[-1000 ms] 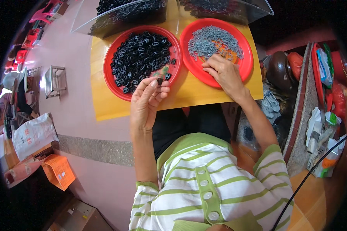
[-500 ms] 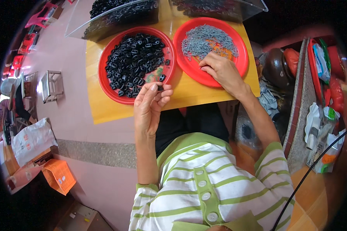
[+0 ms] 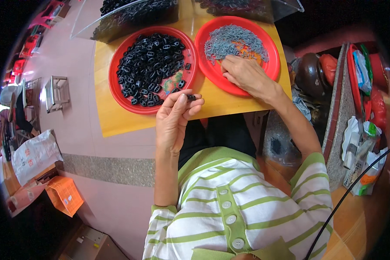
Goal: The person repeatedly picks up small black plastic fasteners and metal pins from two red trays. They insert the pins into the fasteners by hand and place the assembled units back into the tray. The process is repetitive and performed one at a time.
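Between the thumb and fingers of my left hand (image 3: 172, 117) is a small black plastic piece (image 3: 191, 98), held just off the near right rim of a red round tray (image 3: 113, 93). That tray carries a heap of black two-holed plastic pieces (image 3: 148, 65). My right hand (image 3: 251, 78) rests over the near part of a second red tray (image 3: 274, 50), its fingers bent and drawn together at the edge of a pile of small grey screws (image 3: 232, 41). Whatever its fingertips hold is hidden beneath the hand.
Both trays stand on a yellow tabletop (image 3: 112, 123). Behind them are clear bins (image 3: 136, 21) filled with more black pieces. A metal stool (image 3: 56, 93) stands on the floor at left. Jars (image 3: 310, 73) and bags crowd the right side, beside a stone ledge (image 3: 336, 130).
My left hand has shifted a little to the right with the black plastic piece. My right hand remains at the screws, its fingers a little lower into the tray. The whole view has shifted slightly.
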Demonstrator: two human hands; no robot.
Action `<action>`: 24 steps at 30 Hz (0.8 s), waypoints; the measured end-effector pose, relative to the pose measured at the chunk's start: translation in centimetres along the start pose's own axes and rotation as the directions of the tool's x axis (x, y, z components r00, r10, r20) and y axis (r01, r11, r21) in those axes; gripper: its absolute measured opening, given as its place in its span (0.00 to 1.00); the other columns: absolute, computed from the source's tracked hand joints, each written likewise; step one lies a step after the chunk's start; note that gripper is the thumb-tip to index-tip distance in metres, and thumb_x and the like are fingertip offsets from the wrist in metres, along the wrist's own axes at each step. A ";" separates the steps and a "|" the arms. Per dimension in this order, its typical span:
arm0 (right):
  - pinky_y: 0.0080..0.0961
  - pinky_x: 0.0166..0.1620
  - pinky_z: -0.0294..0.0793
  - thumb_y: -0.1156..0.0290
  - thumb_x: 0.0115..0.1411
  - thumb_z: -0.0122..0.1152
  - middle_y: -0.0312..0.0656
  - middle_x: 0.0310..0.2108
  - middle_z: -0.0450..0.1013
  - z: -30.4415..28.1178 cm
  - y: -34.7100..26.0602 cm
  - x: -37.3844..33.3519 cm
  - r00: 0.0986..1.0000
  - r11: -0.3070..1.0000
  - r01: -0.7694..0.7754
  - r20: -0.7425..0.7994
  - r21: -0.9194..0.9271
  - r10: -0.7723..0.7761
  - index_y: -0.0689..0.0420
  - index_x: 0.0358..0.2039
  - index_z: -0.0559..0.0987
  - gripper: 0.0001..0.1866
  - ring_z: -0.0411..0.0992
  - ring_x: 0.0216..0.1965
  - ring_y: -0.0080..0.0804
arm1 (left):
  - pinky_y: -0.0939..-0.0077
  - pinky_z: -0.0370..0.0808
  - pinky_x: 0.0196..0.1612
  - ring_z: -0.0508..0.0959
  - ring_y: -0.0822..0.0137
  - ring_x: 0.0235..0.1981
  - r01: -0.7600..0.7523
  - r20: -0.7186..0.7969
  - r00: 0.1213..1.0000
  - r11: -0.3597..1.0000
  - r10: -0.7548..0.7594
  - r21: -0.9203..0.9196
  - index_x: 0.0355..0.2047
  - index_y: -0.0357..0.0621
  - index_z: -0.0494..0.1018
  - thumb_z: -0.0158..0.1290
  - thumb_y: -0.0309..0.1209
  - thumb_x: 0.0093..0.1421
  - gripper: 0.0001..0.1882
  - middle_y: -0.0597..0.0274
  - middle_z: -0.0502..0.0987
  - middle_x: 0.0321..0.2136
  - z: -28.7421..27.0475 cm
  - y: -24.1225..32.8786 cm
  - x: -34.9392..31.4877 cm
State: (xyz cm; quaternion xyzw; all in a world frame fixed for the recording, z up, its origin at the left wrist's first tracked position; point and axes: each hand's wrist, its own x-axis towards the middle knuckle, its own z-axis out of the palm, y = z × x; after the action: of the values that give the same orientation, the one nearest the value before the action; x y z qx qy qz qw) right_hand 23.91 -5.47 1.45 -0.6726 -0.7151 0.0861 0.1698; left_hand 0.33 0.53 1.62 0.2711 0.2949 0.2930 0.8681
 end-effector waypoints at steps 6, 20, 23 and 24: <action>0.41 0.33 0.69 0.77 0.51 0.54 0.50 0.28 0.67 0.0 -0.8 -0.5 0.999 0.995 -0.040 -0.034 0.092 0.043 0.63 0.29 0.67 0.07 0.69 0.32 0.51 | 0.78 0.78 0.44 0.79 0.64 0.39 -0.013 -0.028 0.999 0.999 0.015 0.046 0.45 0.31 0.69 0.49 0.22 0.61 0.12 0.49 0.76 0.38 0.0 -0.1 -0.6; 0.21 0.30 0.72 0.78 0.55 0.57 0.41 0.28 0.72 -0.8 -3.0 -2.2 0.880 0.739 -0.301 -0.123 0.603 0.458 0.63 0.33 0.76 0.05 0.73 0.28 0.26 | 0.80 0.77 0.38 0.79 0.69 0.33 -0.008 0.059 0.998 1.000 0.008 -0.001 0.43 0.32 0.71 0.50 0.23 0.60 0.11 0.53 0.77 0.35 -1.0 -1.2 -0.8; 0.13 0.27 0.69 0.76 0.57 0.57 0.34 0.25 0.72 -1.1 -4.9 -2.6 0.853 0.441 -0.281 0.011 0.852 0.521 0.62 0.35 0.78 0.06 0.70 0.26 0.16 | 0.81 0.76 0.37 0.78 0.71 0.33 -0.007 0.061 0.998 1.000 0.006 0.026 0.44 0.32 0.71 0.50 0.24 0.61 0.12 0.54 0.77 0.35 -0.9 -1.3 -1.1; 0.12 0.29 0.69 0.76 0.58 0.57 0.30 0.28 0.72 -1.1 -5.6 -2.8 0.863 0.354 -0.255 0.048 0.900 0.502 0.60 0.35 0.78 0.06 0.70 0.29 0.15 | 0.81 0.76 0.37 0.78 0.71 0.32 -0.003 0.054 0.999 0.999 0.001 0.036 0.44 0.32 0.71 0.49 0.25 0.61 0.12 0.54 0.77 0.35 -0.8 -1.2 -1.2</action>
State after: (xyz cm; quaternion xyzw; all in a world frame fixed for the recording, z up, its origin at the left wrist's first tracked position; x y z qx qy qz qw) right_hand 19.20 -8.80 4.13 -0.6361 -0.3608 0.4005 0.5521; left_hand -0.54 -0.87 0.75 0.2949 0.2762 0.2810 0.8705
